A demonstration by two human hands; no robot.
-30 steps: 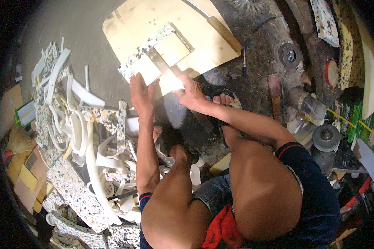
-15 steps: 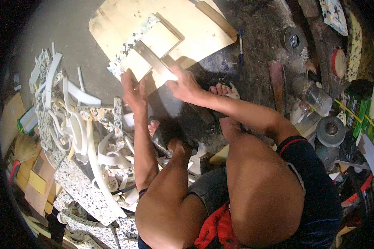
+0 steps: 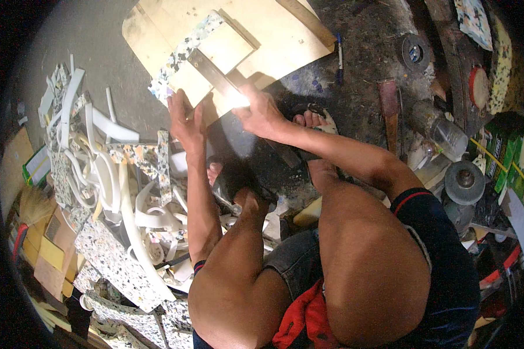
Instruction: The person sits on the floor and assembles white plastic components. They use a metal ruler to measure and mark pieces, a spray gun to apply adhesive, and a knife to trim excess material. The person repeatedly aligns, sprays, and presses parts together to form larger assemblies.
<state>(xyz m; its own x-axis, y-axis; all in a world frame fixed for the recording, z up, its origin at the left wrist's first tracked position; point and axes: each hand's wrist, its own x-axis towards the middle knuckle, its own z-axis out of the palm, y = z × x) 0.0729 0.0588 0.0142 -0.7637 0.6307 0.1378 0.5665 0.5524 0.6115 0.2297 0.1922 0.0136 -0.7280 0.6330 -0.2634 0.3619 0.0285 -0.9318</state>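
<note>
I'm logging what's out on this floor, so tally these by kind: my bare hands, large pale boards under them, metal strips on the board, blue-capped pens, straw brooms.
Bare hands, left hand and right hand: 2
Large pale board: 1
Metal strip: 1
Blue-capped pen: 1
Straw broom: 1
Total: 6

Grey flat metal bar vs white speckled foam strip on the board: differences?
The grey flat metal bar is plain; the white speckled foam strip has dark flecks.
The bar slants down rightward, the strip up rightward.
The right hand grips the bar; the left hand is by the strip's lower end.
Both lie over the pale flat board.
</note>
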